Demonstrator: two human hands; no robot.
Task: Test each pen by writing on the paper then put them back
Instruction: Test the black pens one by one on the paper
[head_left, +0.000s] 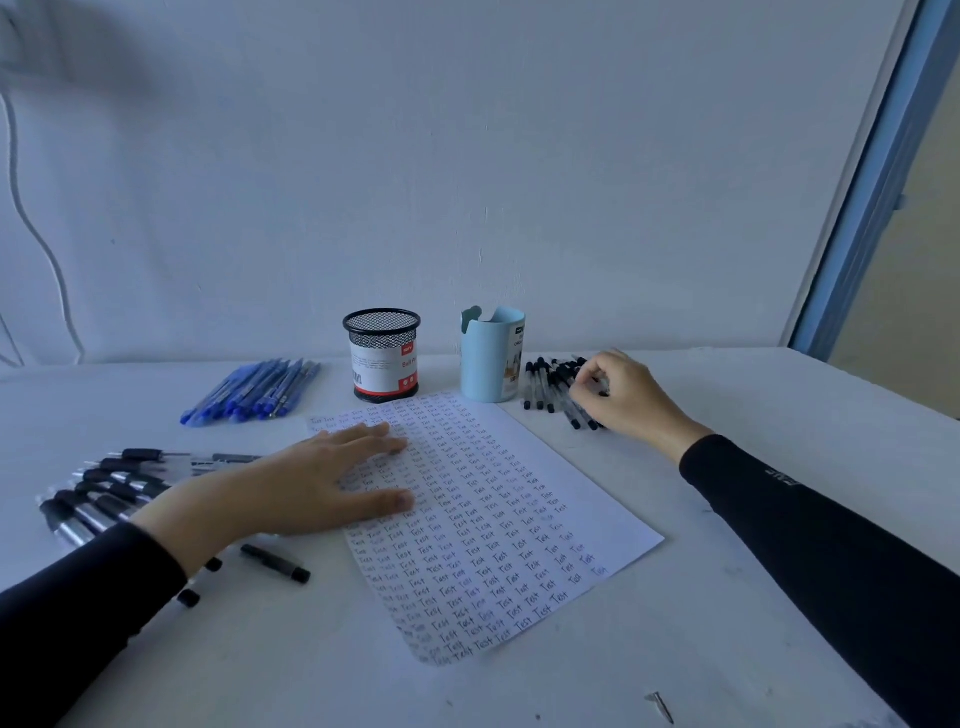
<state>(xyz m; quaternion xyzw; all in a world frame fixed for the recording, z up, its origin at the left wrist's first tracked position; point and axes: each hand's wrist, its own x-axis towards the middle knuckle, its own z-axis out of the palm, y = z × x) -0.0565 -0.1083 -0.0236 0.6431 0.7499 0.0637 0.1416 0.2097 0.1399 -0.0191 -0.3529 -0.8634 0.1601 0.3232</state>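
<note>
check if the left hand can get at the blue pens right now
Probably yes: the left hand lies flat on the paper, holding nothing, and the blue pens lie uncovered beyond it, only bare table between.

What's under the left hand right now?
The left hand lies flat on the paper, covering some rows of "Test". Anything beneath the palm itself is hidden.

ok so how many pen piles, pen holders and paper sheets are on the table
pen piles: 3 (blue pile, black-capped pile, black-grip pile)
pen holders: 2 (mesh holder, light blue holder)
paper sheets: 1
total: 6
</note>
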